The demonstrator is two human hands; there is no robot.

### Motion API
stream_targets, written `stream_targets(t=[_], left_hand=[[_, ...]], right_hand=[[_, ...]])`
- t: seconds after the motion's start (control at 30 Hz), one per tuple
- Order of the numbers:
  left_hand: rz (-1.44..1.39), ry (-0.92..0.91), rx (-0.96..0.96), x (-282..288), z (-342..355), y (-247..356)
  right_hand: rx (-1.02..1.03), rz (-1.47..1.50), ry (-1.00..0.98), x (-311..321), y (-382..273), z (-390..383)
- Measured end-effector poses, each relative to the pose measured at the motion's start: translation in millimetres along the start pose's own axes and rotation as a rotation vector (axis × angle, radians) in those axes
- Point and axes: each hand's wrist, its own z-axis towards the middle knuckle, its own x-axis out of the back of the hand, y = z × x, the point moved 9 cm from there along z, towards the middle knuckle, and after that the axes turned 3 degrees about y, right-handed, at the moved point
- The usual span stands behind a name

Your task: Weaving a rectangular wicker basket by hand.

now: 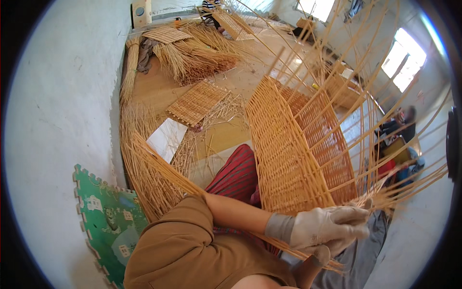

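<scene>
My left hand (329,226), in a pale work glove with a grey cuff, is at the near corner of a tall woven wicker basket (288,149). Its fingers are bent and pressed together; what lies in them is hidden. My right hand (321,254) comes up from below, gloved and mostly covered by the left. Long upright rods (337,139) fan out from the basket's rim to the upper right. A bundle of thin wicker rods (168,168) runs beneath my left forearm, its ends showing below the hands.
Loose rods lie along the left wall. A woven panel (198,102) and a white sheet (167,139) are on the floor, with a big rod heap (192,55) beyond. A green foam mat (108,216) is at left. A person (399,125) sits at right, another at the back.
</scene>
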Motion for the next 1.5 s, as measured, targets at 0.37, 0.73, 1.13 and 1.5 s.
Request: stream_targets(t=[0.37, 0.73, 1.13, 1.5], left_hand=[[1.28, 0.463, 0.578, 322.7, -1.0, -18.6], [0.7, -0.182, 0.208, 141.9, 66.5, 15.4], [0.784, 0.272, 0.061, 164.0, -3.1, 38.5], [0.138, 0.457, 0.623, 188.5, -53.0, -33.1]], right_hand=[[-0.365, 0.243, 0.166, 91.9, 203.1, -13.2], [-0.245, 0.27, 0.306, -0.8, 109.8, -3.1], [-0.568, 0.464, -0.021, 8.6, 46.3, 24.9], [-0.547, 0.739, 0.32, 44.6, 62.4, -27.5]])
